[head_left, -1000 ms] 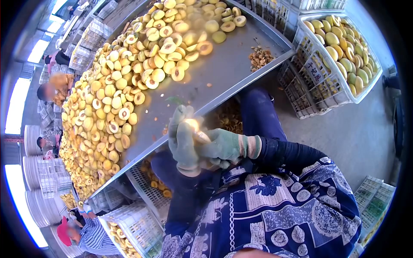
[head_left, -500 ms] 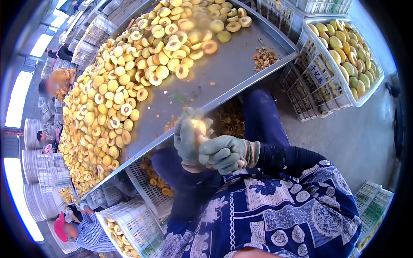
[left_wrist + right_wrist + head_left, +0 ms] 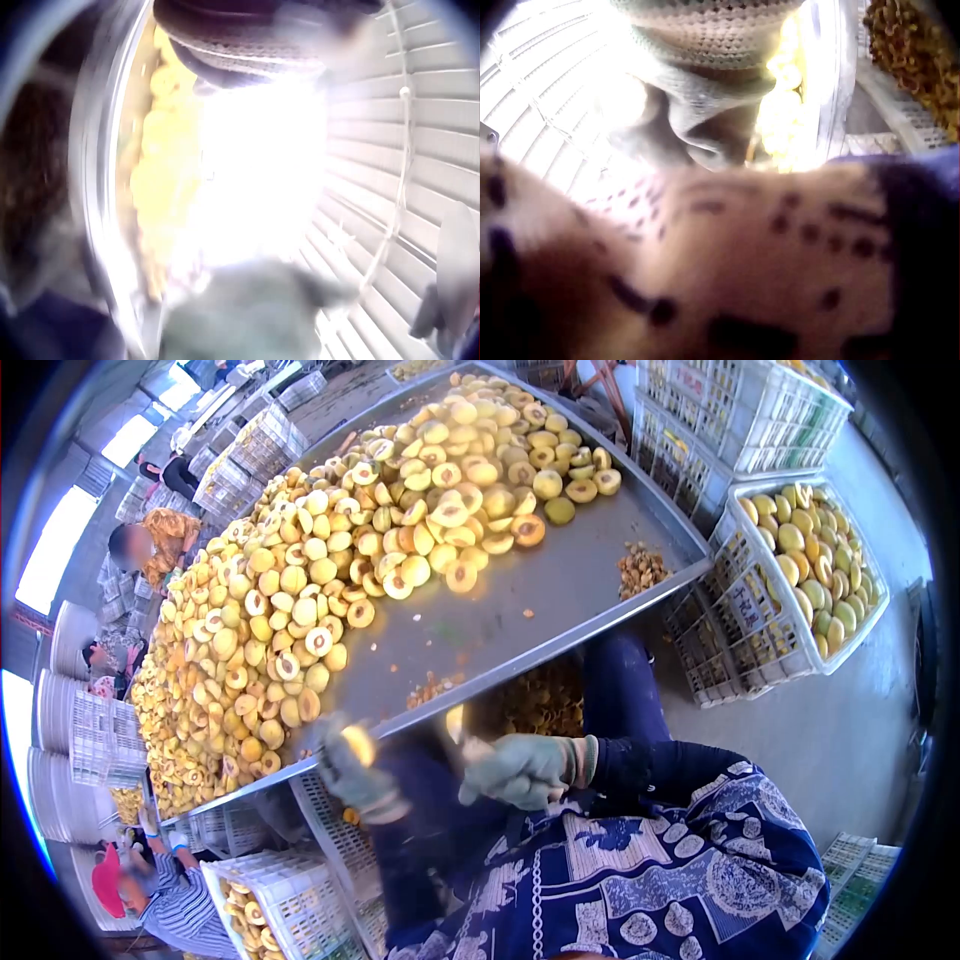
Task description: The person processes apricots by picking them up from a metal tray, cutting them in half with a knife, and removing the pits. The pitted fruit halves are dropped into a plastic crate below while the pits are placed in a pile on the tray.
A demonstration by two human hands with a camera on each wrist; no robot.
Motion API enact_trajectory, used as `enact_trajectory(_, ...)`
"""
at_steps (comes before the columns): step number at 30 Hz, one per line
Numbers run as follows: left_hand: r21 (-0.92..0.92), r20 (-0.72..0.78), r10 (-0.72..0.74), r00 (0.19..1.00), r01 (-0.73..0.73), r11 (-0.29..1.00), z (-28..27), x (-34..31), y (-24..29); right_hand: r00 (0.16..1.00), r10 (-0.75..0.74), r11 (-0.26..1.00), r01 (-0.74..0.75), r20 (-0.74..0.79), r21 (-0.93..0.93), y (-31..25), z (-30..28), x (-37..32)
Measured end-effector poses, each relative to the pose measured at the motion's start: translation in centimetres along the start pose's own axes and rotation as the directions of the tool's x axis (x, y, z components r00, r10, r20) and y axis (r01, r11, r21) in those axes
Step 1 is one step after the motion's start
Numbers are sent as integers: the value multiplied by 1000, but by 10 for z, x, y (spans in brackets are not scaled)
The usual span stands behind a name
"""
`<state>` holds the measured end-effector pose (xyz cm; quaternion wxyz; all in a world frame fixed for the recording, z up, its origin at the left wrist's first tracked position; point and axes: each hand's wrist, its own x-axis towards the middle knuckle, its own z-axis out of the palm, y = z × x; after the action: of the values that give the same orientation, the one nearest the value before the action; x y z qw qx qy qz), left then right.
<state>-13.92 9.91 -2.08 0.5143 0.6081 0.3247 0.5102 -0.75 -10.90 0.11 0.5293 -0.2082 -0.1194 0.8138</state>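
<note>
In the head view my gloved left hand, blurred by motion, holds a bright yellow stone-fruit piece beside the front edge of the metal table. To its right, over the lap, my gloved right hand is curled round a short tool with a tan handle end. Its bright, blade-like end points up towards the table. A large heap of yellow fruit halves covers the table's left and far part. Glare and blur hide the held things in both wrist views.
A small pile of brown pits lies at the table's right corner. A white crate of fruit stands at right, another crate at lower left. A person in a red cap is at far left. Discarded pieces lie below the table edge.
My hands were together around a yellow fruit; they have parted. The left hand has moved left with a yellow piece, while the right stays over the lap. The head view has shifted.
</note>
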Motion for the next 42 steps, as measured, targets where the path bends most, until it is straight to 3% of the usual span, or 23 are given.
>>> enact_trajectory(1,-9,-6,-45,999,45,999,-31,19,-14,927,108,889,-252,-360,-383,-4,1,3)
enact_trajectory(2,94,63,-183,981,177,980,-56,28,-13,865,60,497,-459,-498,-736,-3,-19,13)
enact_trajectory(4,652,250,-107,962,-86,753,-130,74,-70,808,160,234,-589,-567,-773,-2,-48,19)
enact_trajectory(6,890,209,-157,965,-121,440,-127,91,-47,782,120,553,-564,-612,-613,-46,-26,11)
enact_trajectory(7,883,214,-156,964,-122,453,-119,99,-49,756,78,729,-487,-650,-480,-60,-28,12)
enact_trajectory(8,735,202,-249,947,22,678,-108,111,-51,836,184,979,-201,-517,24,-68,-78,22)
enact_trajectory(10,513,233,-333,914,176,840,-74,135,-56,859,21,999,-36,-512,-19,-104,-152,16)
enact_trajectory(13,597,536,-142,832,-256,760,-10,174,-78,799,-417,904,413,-433,-110,-176,-223,-22)
enact_trajectory(14,586,544,-136,828,-258,768,16,180,-74,557,-633,741,236,-538,-628,-200,-228,-37)
enact_trajectory(15,587,612,-97,785,-369,721,49,181,-63,315,-846,408,-139,-431,-902,-223,-229,-52)
enact_trajectory(17,572,673,-50,738,-476,668,102,186,-62,152,-973,118,-312,-172,-943,-261,-227,-76)
enact_trajectory(18,538,712,-20,702,-528,657,125,191,-65,152,-975,105,-316,-159,-943,-281,-234,-90)
enact_trajectory(20,502,742,20,670,-575,646,164,201,-75,71,-961,178,-582,-268,-793,-318,-245,-112)
enact_trajectory(22,469,807,14,590,-656,592,197,210,-86,-10,-959,253,-471,-282,-845,-335,-228,-117)
enact_trajectory(24,478,832,-84,549,-632,610,233,210,-74,-16,-966,241,-428,-259,-871,-353,-258,-118)
enact_trajectory(26,373,880,43,473,-745,553,262,214,-88,-4,-991,119,-503,-136,-856,-369,-300,-115)
enact_trajectory(29,301,910,98,402,-806,510,302,213,-98,78,-898,427,-79,-433,-901,-385,-327,-114)
enact_trajectory(31,258,942,100,320,-883,392,320,210,-93,151,-902,431,236,-405,-871,-382,-328,-104)
enact_trajectory(33,268,958,-35,284,-848,458,332,213,-96,192,-851,520,173,-489,-836,-373,-298,-80)
enact_trajectory(35,319,945,-110,307,-801,506,329,211,-83,352,-830,525,229,-433,-820,-365,-303,-53)
enact_trajectory(36,324,944,-118,308,-800,504,323,210,-82,367,-798,561,164,-478,-811,-358,-280,-33)
enact_trajectory(40,311,941,-29,338,-823,475,284,198,-89,403,-773,627,365,-491,-688,-321,-254,2)
enact_trajectory(42,371,922,-109,371,-772,516,258,195,-90,368,-739,648,160,-564,-745,-305,-225,15)
